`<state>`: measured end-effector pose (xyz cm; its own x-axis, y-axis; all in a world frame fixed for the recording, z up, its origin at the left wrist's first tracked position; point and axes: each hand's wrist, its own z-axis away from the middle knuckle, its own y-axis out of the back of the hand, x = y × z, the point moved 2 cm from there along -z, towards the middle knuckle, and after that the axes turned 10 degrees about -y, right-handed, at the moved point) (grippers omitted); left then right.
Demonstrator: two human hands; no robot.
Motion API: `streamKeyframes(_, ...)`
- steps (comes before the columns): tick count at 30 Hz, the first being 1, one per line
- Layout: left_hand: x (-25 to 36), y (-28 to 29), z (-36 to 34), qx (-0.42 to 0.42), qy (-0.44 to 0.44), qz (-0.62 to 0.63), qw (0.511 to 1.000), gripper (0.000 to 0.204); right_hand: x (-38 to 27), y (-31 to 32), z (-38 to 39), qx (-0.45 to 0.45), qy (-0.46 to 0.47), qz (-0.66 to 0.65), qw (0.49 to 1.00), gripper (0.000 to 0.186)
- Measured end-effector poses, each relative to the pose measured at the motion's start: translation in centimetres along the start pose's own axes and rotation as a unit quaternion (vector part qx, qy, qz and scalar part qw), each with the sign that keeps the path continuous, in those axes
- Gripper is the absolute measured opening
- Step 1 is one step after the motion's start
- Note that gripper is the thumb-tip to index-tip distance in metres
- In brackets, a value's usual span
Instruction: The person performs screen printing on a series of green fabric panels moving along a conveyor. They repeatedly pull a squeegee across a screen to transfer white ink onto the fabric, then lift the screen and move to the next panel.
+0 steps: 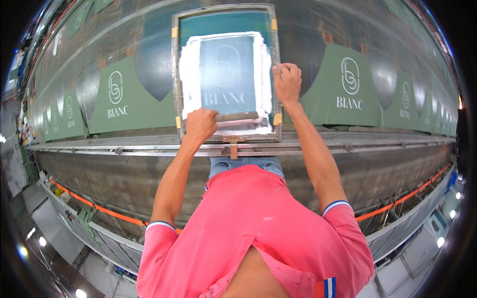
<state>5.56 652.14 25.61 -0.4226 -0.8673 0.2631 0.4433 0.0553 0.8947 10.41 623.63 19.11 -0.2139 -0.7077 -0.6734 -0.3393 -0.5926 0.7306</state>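
A screen-printing frame (175,99) lies across the long table in front of me, with a pale mesh window (228,64) in its middle. White ink (190,74) borders the window on its sides and along its near end. My left hand (200,124) is closed round the left end of a squeegee (236,116), which rests crosswise at the mesh's near end. On the frame's right edge, my right hand (288,83) has its fingers curled over the rim. Green printed fabric (117,94) shows on the left, and a similar green piece (348,89) on the right.
A metal rail (124,150) runs along the table's near edge, with a small bracket (232,149) at the frame's near end. More printed green pieces (405,102) continue along the table both ways. Behind me stretches an orange strip (109,212) beside another long table.
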Motion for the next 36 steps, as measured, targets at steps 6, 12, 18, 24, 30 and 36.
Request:
streamKeyframes(6,-4.9,6.3,-12.5,0.105,-0.012,0.005,0.994,0.02,-10.9,-0.6,-7.4,-0.26,0.257,0.069,0.928,0.039)
streamKeyframes(12,-8.3,9.2,-22.7,0.108,-0.057,-0.034,0.992,0.026,-12.1,-7.3,-15.7,-0.33,0.171,0.278,0.886,0.017)
streamKeyframes(18,-6.0,4.3,-16.2,0.123,-0.083,-0.013,0.989,0.022,-9.9,-6.1,-7.5,-0.305,0.197,0.226,0.904,0.012)
streamKeyframes(24,-0.9,-2.3,-0.7,0.155,-0.093,0.033,0.983,0.034,-8.2,-1.8,9.5,-0.28,0.214,0.149,0.924,0.017)
streamKeyframes(30,-1.3,-1.2,-0.2,0.026,-0.078,0.046,0.996,0.011,-8.9,-0.6,10.2,-0.356,0.174,0.179,0.901,0.014)
streamKeyframes(36,-6.2,7.1,-16.0,0.049,-0.044,-0.045,0.997,0.027,-11.2,-5.2,-8.4,-0.337,0.151,0.225,0.902,0.015)
